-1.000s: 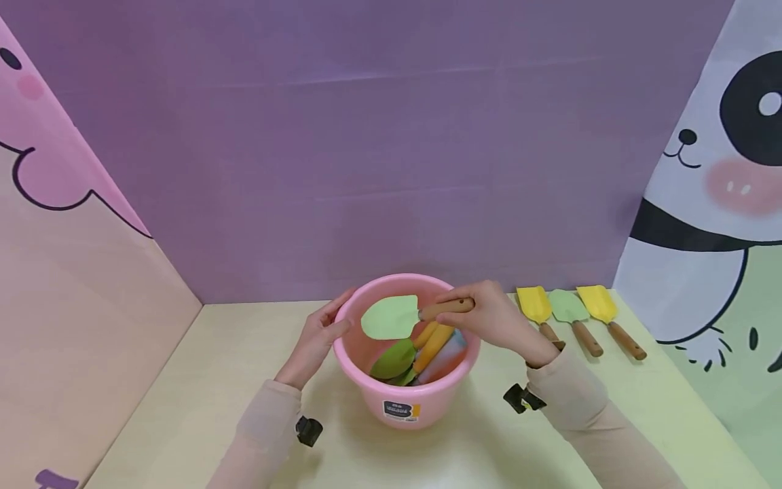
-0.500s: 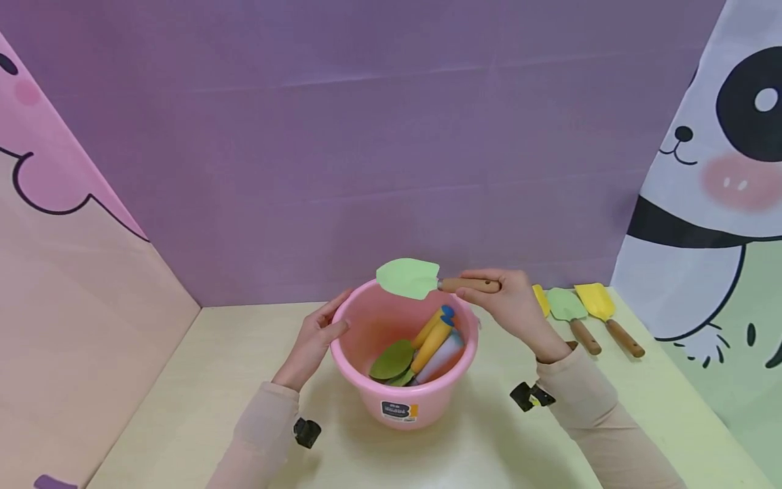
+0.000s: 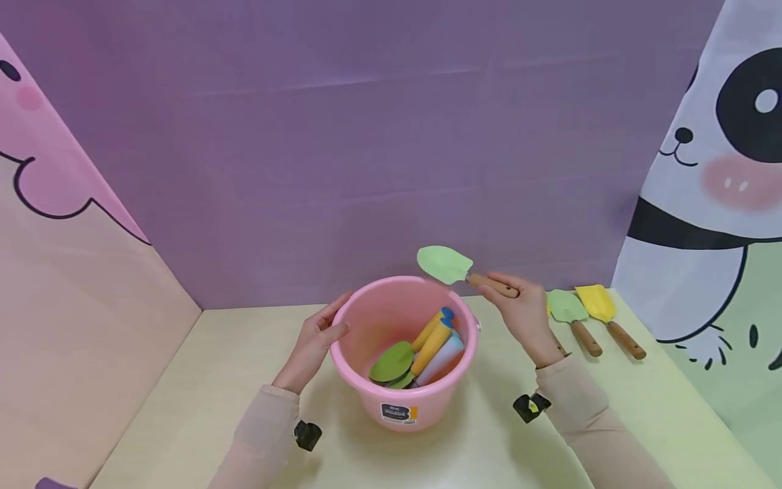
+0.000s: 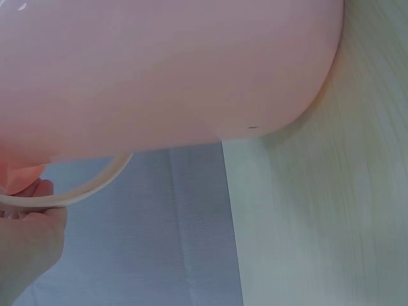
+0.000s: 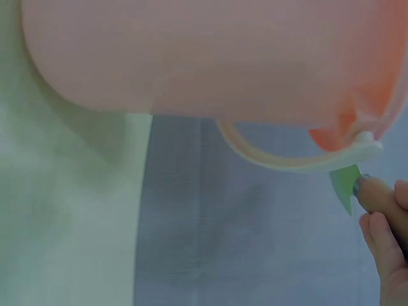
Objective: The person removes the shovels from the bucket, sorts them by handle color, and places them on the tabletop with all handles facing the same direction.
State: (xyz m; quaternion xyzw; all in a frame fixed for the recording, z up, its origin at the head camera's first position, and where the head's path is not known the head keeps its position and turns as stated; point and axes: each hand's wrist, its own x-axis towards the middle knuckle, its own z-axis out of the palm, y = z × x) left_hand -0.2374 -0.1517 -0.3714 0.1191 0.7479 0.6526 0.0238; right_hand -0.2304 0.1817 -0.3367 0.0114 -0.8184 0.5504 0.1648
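A pink bucket stands on the table, a pale handle hanging at its far side. My left hand grips its left rim, thumb over the edge; in the left wrist view the fingers also meet the handle. Past the bucket's right rim, my right hand holds a light green trowel by its wooden grip, the blade pointing left above the back rim. Inside the bucket lie tools with yellow handles, green blades and a pale blue-grey piece.
To the right lie a green trowel and a yellow shovel, both wooden-handled. Another yellow shovel is mostly hidden behind my right hand. A purple cloth wall rises behind the table; printed panels flank it.
My right hand has lifted the green trowel out of the bucket and carried it up and right past the rim. The left hand keeps its hold on the bucket.
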